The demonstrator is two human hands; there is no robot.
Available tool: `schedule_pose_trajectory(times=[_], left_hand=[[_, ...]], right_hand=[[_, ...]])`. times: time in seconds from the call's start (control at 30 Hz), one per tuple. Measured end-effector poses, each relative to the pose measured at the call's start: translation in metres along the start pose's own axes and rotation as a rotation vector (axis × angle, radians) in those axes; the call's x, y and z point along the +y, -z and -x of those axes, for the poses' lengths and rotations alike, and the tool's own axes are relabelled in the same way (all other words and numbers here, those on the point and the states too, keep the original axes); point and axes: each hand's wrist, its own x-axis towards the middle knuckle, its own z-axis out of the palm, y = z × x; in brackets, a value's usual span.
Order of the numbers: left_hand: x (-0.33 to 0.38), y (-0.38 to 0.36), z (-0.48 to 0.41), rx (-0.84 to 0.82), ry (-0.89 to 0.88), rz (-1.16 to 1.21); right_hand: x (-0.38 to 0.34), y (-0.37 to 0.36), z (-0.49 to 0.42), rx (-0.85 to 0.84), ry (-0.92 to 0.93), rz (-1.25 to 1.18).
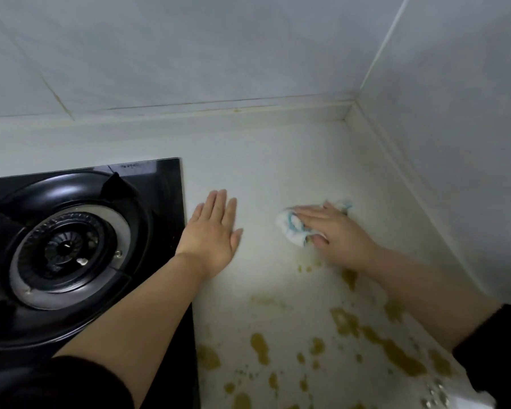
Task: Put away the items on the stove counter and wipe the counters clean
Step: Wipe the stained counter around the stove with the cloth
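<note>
A white counter (266, 172) runs from the stove to the corner of the tiled walls. My right hand (337, 231) presses a crumpled white cloth with blue stripes (294, 228) flat against the counter, fingers straight over it and thumb beside it. My left hand (213, 234) lies flat on the counter with straight fingers, just right of the stove edge, holding nothing. Several yellow-brown stains (348, 323) spread over the near part of the counter, below and right of the cloth.
A black glass gas stove (160, 184) with a round burner (65, 249) fills the left side. Grey tiled walls meet in a corner (354, 101) at the back right. Something white and wet shows at the bottom right edge (460, 399).
</note>
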Motion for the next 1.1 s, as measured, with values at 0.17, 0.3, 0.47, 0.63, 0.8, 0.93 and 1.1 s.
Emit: schedule_pose_trajectory(times=[0.17, 0.3, 0.47, 0.63, 0.8, 0.93, 1.1], left_hand=[[0.01, -0.005, 0.005, 0.013, 0.046, 0.021], [0.017, -0.006, 0.005, 0.027, 0.068, 0.058], [0.024, -0.005, 0.006, -0.009, 0.075, 0.049], [0.035, -0.004, 0.003, -0.026, 0.101, 0.039], [0.045, 0.003, 0.004, -0.059, 0.113, 0.062], [0.075, 0.011, -0.004, -0.093, -0.026, 0.087], [0.125, 0.013, -0.018, -0.096, -0.092, 0.091]], right_hand=[[-0.014, 0.0, -0.053, 0.082, -0.25, -0.039], [-0.049, -0.022, 0.031, -0.018, 0.107, -0.057], [0.016, 0.015, 0.046, 0.015, -0.083, -0.086], [0.021, 0.015, -0.002, 0.086, -0.334, -0.078], [-0.024, 0.007, 0.07, 0.001, 0.019, -0.068], [0.008, 0.025, 0.107, -0.006, -0.091, -0.02], [0.045, 0.038, 0.045, 0.024, -0.312, -0.053]])
